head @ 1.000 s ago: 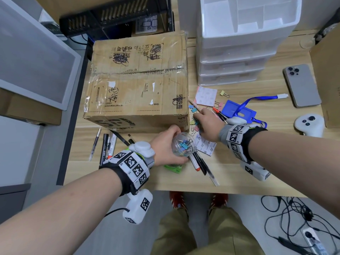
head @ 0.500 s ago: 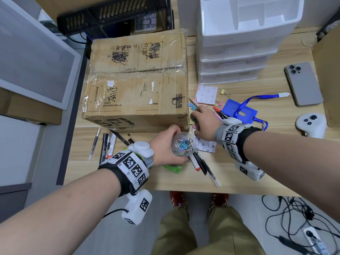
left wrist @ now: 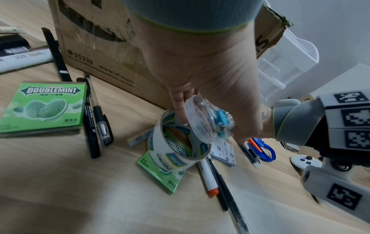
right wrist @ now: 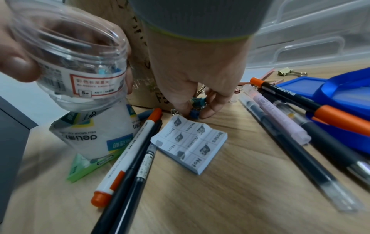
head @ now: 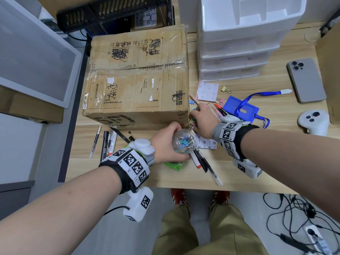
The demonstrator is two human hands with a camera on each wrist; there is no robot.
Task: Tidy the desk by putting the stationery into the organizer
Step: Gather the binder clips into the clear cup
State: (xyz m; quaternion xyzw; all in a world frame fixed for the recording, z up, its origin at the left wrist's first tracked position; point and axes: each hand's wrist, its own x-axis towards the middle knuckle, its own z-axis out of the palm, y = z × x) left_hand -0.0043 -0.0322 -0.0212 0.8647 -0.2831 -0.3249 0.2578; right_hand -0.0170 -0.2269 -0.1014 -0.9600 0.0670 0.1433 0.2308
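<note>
The cardboard box (head: 137, 78) walls off the left; pens (head: 202, 161) clutter the desk's near edge.

The counter (head: 248, 173) is a light wood-grain surface with a straight front edge. A dark vertical strip (head: 73, 115) borders its left side. Left of this stands a grey panel in a white frame (head: 33, 57), set at an angle, with a brown cardboard piece (head: 27, 105) beneath it. Below the counter edge the floor (head: 103, 242) is plain grey. At the lower right, a tangle of black cables (head: 294, 214) lies on the floor, leading to a white power strip (head: 312, 234). At the far edge, a black slotted rack (head: 110, 10) sits against a brown board. Lighting is even and diffuse, with soft shadows.
</note>
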